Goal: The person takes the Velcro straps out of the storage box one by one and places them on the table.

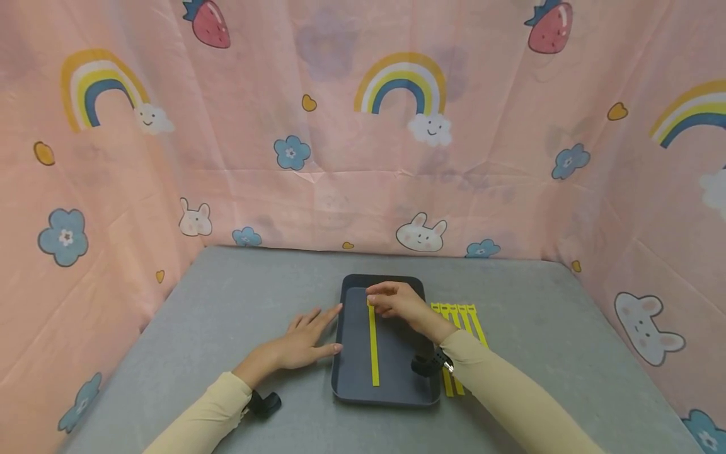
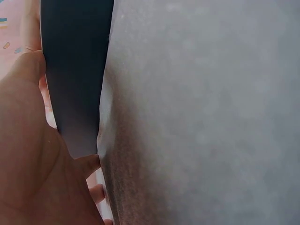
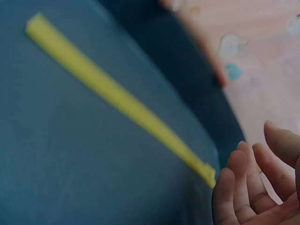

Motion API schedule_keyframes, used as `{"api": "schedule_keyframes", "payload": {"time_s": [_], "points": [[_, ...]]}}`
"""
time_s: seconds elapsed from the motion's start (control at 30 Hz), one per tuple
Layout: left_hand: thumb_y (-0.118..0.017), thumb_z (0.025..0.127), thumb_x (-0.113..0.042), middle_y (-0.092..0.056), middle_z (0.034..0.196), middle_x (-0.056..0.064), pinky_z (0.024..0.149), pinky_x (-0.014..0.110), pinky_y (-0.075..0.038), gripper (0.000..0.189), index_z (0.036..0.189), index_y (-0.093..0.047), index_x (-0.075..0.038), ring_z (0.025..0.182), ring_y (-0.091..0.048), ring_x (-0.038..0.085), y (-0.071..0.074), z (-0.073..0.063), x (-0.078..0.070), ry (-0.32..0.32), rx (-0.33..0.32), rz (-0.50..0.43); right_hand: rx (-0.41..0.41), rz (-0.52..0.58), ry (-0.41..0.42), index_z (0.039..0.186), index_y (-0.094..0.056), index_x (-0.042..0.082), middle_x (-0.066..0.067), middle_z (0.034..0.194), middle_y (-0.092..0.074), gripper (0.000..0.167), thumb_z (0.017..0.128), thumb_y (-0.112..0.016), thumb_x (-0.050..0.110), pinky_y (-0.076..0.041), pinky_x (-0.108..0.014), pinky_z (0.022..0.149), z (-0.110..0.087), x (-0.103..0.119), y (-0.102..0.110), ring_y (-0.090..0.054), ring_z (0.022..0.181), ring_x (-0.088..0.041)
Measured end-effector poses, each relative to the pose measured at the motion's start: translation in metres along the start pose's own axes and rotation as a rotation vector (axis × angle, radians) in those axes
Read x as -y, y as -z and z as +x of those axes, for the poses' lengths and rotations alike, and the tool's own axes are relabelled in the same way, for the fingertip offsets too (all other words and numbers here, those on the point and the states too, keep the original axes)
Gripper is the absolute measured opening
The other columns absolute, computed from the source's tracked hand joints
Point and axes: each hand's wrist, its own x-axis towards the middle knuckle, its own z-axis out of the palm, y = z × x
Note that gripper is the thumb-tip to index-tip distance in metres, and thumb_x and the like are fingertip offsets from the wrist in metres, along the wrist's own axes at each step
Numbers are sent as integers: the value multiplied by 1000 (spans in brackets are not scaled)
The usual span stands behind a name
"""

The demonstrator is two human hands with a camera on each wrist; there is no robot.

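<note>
A dark grey rectangular tray (image 1: pixel 399 384) lies on the table, holding one flat yellow strip (image 1: pixel 374 353) lengthwise, left of its middle. My right hand (image 1: pixel 399 306) is over the far part of the tray, at the strip's wider head end. In the right wrist view the yellow strip (image 3: pixel 112 93) lies along the tray floor (image 3: pixel 93 154), and the fingers of my right hand (image 3: pixel 258 183) are loosely bent beside its end, thumb apart, pinching nothing. With fingers spread, my left hand (image 1: pixel 300 340) touches the tray's left side; the left wrist view shows it against the tray wall (image 2: pixel 75 84).
Several more yellow strips (image 1: pixel 471 318) with notched heads lie side by side just right of the tray, partly hidden by the right forearm. The grey table (image 1: pixel 238 296) reaches back to a pink patterned curtain (image 1: pixel 340 208) that hangs behind and on both sides.
</note>
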Motion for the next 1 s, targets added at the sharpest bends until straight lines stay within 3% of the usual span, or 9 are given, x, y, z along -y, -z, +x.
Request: {"api": "schedule_keyframes", "payload": {"time_s": [0.27,0.63,1.0], "points": [[-49,97,-61,-18,168,1,122,63,-3,81,160,-7,-34,156,-9,35,0,0,0,-18,-6,3,-90,-115,14,126,-67,6,-15,103,-74,37,91,-72,18,-55,-33,74,12,-16,-1,-68,84,-21],[-49,97,-61,-19,167,0,121,64,-4,80,160,-8,-33,156,-10,36,-1,1,1,-26,-12,-2,-150,-259,90,116,-72,8,-9,80,-71,31,87,-76,17,-48,-27,56,22,-30,-3,-56,62,-13],[-48,97,-61,-18,167,0,122,63,-4,80,160,-7,-35,156,-10,35,-1,0,2,-22,-9,5,-205,-330,143,111,-75,10,-5,69,-66,27,85,-78,16,-42,-25,51,29,-38,-8,-51,52,-10]]}}
